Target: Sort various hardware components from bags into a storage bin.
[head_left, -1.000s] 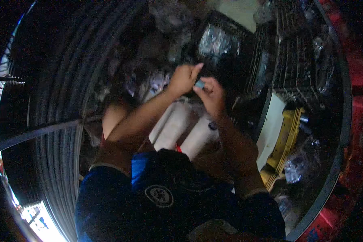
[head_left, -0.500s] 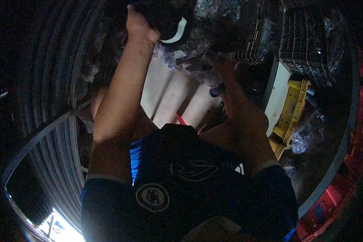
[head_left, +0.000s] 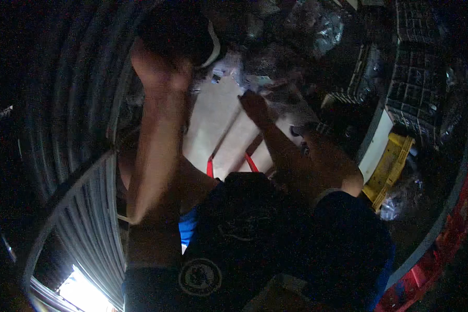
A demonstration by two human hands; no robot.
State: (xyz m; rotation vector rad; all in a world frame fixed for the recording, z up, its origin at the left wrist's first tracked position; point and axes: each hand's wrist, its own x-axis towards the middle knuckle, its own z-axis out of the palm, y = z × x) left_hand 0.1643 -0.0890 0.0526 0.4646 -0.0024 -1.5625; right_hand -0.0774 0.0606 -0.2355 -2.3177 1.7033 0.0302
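Observation:
Up at the left, my left hand (head_left: pixel 161 67) grips a dark, bulky object (head_left: pixel 174 28) edged with a curved white band; its fingertips are hidden. My right hand (head_left: pixel 252 104) is lower, near the centre, over long pale rounded pieces (head_left: pixel 205 122) with red strips (head_left: pixel 251 162) at their near ends. Its fingers are bent but too shadowed to show whether they hold anything. Crumpled clear plastic (head_left: pixel 226 67) lies just beyond the pale pieces, between my hands.
Dark corrugated panels (head_left: pixel 83 218) and a metal bar (head_left: pixel 73 182) line the left. Stacked grid crates (head_left: pixel 411 78), a white panel (head_left: pixel 375 143), a yellow plastic piece (head_left: pixel 387 171) and more plastic bags (head_left: pixel 322 28) fill the back and right. A red rim (head_left: pixel 426 270) curves along the far right.
My left hand has moved up and left from the centre and taken hold of the dark object. My right hand has moved left over the pale pieces; its small light-blue item no longer shows.

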